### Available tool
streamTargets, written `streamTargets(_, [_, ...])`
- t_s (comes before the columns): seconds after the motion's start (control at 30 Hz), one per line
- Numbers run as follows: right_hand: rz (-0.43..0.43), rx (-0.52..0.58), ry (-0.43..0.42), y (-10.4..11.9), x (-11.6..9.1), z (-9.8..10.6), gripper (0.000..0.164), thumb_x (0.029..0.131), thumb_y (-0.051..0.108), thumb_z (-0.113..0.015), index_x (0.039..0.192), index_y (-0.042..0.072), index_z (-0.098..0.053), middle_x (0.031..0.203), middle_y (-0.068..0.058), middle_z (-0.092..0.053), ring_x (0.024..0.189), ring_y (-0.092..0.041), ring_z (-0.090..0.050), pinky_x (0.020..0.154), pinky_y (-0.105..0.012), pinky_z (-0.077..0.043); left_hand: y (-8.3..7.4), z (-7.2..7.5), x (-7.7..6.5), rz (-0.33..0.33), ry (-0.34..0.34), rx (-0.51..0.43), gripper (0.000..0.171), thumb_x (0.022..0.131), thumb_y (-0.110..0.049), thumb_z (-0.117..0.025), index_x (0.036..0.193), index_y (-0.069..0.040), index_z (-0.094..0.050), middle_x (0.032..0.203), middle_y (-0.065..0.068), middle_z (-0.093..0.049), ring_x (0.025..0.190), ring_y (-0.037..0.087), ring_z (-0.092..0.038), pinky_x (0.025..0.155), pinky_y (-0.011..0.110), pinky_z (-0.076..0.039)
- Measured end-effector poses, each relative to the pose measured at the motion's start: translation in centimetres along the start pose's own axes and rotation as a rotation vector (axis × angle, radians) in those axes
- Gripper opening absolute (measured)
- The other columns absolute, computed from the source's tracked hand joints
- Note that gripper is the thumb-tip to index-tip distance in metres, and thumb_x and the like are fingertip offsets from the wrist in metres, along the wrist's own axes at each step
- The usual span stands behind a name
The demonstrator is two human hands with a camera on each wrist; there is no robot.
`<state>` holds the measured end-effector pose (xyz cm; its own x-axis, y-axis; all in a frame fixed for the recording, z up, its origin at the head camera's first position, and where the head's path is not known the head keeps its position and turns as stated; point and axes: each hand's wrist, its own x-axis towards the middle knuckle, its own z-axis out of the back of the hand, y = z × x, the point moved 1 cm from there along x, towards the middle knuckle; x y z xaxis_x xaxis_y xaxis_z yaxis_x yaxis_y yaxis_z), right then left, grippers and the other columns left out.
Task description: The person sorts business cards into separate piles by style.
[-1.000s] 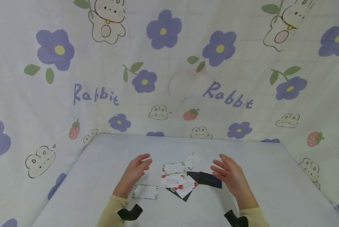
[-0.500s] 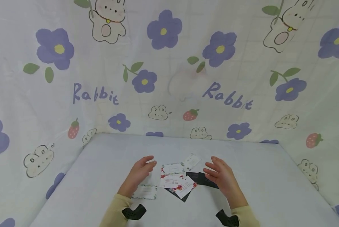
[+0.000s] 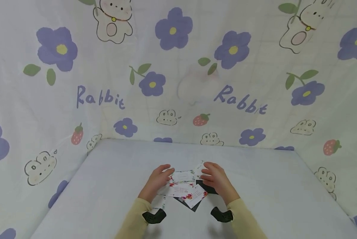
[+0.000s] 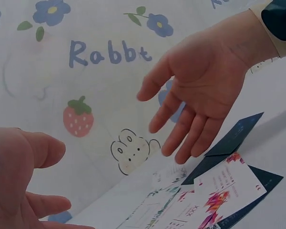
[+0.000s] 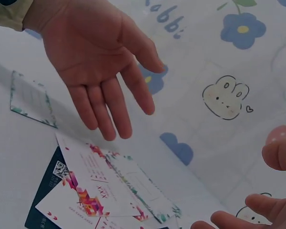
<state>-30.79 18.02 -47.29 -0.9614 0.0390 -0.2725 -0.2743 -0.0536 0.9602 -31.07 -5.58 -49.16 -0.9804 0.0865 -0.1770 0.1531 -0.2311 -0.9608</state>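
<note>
My left hand (image 3: 157, 182) and right hand (image 3: 218, 181) hover on either side of a loose pile of business cards, fingers relaxed and holding nothing. In the pile, a white card with red flowers (image 3: 179, 190) lies beside a tilted one (image 3: 195, 197), over a dark card (image 3: 193, 208). Behind these is a leaf-bordered card (image 3: 182, 176). My right hand partly covers another dark card (image 3: 206, 187) and a white card (image 3: 198, 168) at the back. The left hand and wrist partly hide a separate leaf-bordered card (image 5: 33, 100). Both palms face inward in the wrist views.
The cards lie on a white-covered table (image 3: 121, 159). A white curtain (image 3: 178, 66) printed with purple flowers, rabbits and strawberries rises behind and at both sides. Black bands (image 3: 154, 216) sit on both wrists, over beige sleeves (image 3: 133, 217).
Both hands have moved inward toward each other over the cards, the left to the right and the right to the left. The cards have stayed in place.
</note>
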Motion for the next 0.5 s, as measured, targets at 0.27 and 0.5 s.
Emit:
streamTargets(0.27, [-0.012,-0.021,0.019,-0.7,1.2,-1.4,0.067,0.105,0.037,-0.050,0.156,-0.002,-0.027,0.149,-0.034,-0.046,0.132,-0.045,-0.055,0.111,-0.051,-0.048,0.4,-1.1,0.8,0.052,-0.035,-0.080,0.059,0.102,-0.037,-0.058,0.150,-0.005,-0.047,0.149,0.022,-0.052,0.126,0.036,-0.059,0.106,0.048,-0.049])
streamTargets(0.5, [-0.011,-0.019,0.014,-1.1,1.7,-2.0,0.063,0.105,0.035,-0.051,0.153,-0.003,-0.033,0.148,-0.034,-0.046,0.131,-0.045,-0.055,0.110,-0.051,-0.049,0.5,-1.4,0.8,0.053,-0.036,-0.095,0.060,0.102,-0.036,-0.058,0.151,-0.004,-0.045,0.148,0.024,-0.052,0.128,0.038,-0.058,0.108,0.051,-0.048])
